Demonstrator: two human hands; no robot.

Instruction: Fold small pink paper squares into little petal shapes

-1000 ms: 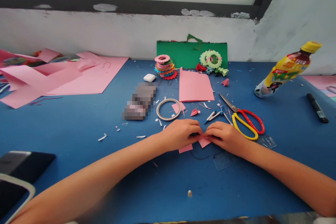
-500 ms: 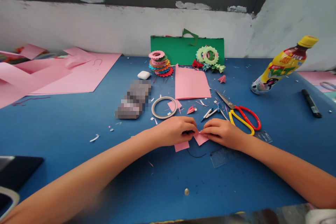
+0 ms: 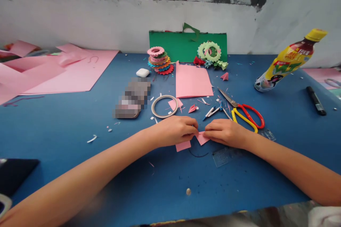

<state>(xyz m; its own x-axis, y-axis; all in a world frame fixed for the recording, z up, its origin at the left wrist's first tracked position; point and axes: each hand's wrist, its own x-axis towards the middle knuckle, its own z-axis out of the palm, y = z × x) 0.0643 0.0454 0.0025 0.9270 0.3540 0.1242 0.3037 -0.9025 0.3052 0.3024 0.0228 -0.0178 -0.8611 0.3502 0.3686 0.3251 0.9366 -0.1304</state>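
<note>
A small piece of pink paper (image 3: 203,138) is pinched between my two hands, low over the blue table. My left hand (image 3: 181,130) closes its fingertips on the paper's left corner. On its right side, my right hand (image 3: 225,133) grips it the same way. Another pink paper square (image 3: 183,145) lies partly under my left hand. Just beyond my hands are a folded pink paper piece (image 3: 193,108), a blue-and-white compass (image 3: 213,112), a roll of tape (image 3: 164,106) and scissors (image 3: 243,111) with red and yellow handles.
Behind lie a folded pink sheet (image 3: 194,81), a stack of scalloped paper rings (image 3: 160,61) and a green board (image 3: 177,46). A tilted drink bottle (image 3: 287,62) and a black marker (image 3: 315,100) are at right. Large pink sheets (image 3: 66,74) cover the far left; a blurred-out object (image 3: 133,98) is nearer.
The view has shifted slightly, so most things sit a little higher and to the left. Both hands keep hold of the pink paper in nearly the same place.
</note>
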